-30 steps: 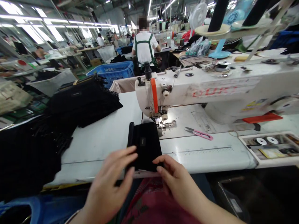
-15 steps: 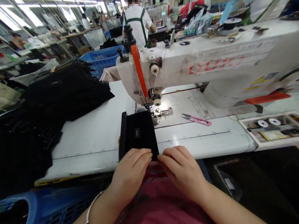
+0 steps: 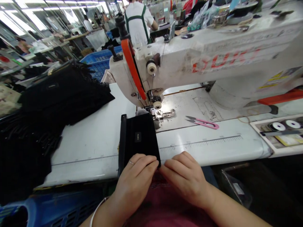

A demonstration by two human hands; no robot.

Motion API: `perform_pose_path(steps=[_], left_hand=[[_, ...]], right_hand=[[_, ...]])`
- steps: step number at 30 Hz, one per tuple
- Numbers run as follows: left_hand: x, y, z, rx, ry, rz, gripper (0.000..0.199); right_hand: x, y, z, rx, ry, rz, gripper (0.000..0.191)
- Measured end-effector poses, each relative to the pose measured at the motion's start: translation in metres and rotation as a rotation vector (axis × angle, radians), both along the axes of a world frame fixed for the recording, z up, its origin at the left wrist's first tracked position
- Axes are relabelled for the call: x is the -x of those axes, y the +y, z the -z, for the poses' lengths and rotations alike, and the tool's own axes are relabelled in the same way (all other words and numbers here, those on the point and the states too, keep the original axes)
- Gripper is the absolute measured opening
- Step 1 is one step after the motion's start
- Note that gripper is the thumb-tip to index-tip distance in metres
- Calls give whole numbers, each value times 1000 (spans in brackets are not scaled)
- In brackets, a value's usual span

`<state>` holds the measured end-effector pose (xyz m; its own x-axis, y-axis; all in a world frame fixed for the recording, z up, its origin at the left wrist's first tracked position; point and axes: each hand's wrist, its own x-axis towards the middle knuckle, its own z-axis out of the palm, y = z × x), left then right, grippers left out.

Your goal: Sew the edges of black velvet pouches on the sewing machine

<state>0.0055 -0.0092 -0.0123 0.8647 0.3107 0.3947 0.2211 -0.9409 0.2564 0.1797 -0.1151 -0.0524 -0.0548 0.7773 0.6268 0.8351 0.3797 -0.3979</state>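
Note:
A black fabric piece [image 3: 142,142] with a small label lies on the machine table, its far right corner at the presser foot [image 3: 156,115] of a white sewing machine [image 3: 180,63]. A stiff dark strip runs along its left side. My left hand [image 3: 138,176] is closed on the near edge, fingers curled over it and the thumb hidden. My right hand [image 3: 186,178] is closed at the near right corner, fingertips pressed together against the edge. Its thumb is mostly hidden too, and the two hands almost touch. Pink-handled thread snips [image 3: 204,123] lie on the machine bed.
A tall pile of similar black pieces [image 3: 52,94] covers the left of the table. Blue baskets stand behind the machine [image 3: 97,61] and below left [image 3: 47,211]. On the right is a tray [image 3: 272,145] with bobbins. A person in a white shirt [image 3: 137,23] works farther back.
My view has shifted slightly, making the machine appear larger. Both hands sit a little lower in view, still at the near edge of the black piece, which stays by the presser foot.

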Motion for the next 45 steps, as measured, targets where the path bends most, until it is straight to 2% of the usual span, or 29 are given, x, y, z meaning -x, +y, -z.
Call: perform_pose_path(steps=[3,8,12,16,18,21,22,23,25,26,28,29,31,34,36,39,43,45], left_hand=[[1,1,4,30,0,3,25],[-1,0,-1,56,-4,6,21],[2,3,1,-7,13,29,17],[5,0,7,-20,6,52,19],[6,-1,3,-9,30,53,21],[12,5,-15,-37,88,55,21],[15,11,-21,-43,90,-6,20],[19,20,-27,-25,76,-125,20],[26,42,-35,154,-15,-472,30],[28,54,-37,344,-85,-616,41],[26,73,-37,798,-251,-760,60],[23,80,-36,997,-325,-786,67],[15,86,-36,1298,-391,-762,73],[5,87,-39,1530,-295,-578,72],[5,88,-40,1518,-213,-495,74],[9,92,-38,1342,-112,-506,78],[11,94,-32,1050,53,-519,70],[10,92,-32,806,156,-558,76]], right_hand=[[0,0,1,-14,-10,2,16],[-1,-2,4,-21,-6,-8,15],[-2,-5,6,-22,16,-7,12],[-2,-3,-1,-18,20,4,19],[-1,0,-6,-9,14,-10,18],[-3,6,-14,-4,16,-49,21],[-4,8,-16,-15,12,-67,23],[-6,10,-17,-30,1,-87,26],[-8,12,-18,-68,-20,-123,28],[-9,14,-18,-81,-30,-139,29],[-10,15,-18,-89,-42,-154,30],[-10,16,-18,-86,-45,-153,29],[-9,17,-19,-80,-46,-148,29],[-8,19,-21,-105,-39,-151,28],[-8,20,-24,-110,-37,-150,28],[-7,21,-25,-95,-52,-156,27],[-6,23,-23,-75,-54,-191,28],[-6,24,-22,-69,-45,-201,26]])
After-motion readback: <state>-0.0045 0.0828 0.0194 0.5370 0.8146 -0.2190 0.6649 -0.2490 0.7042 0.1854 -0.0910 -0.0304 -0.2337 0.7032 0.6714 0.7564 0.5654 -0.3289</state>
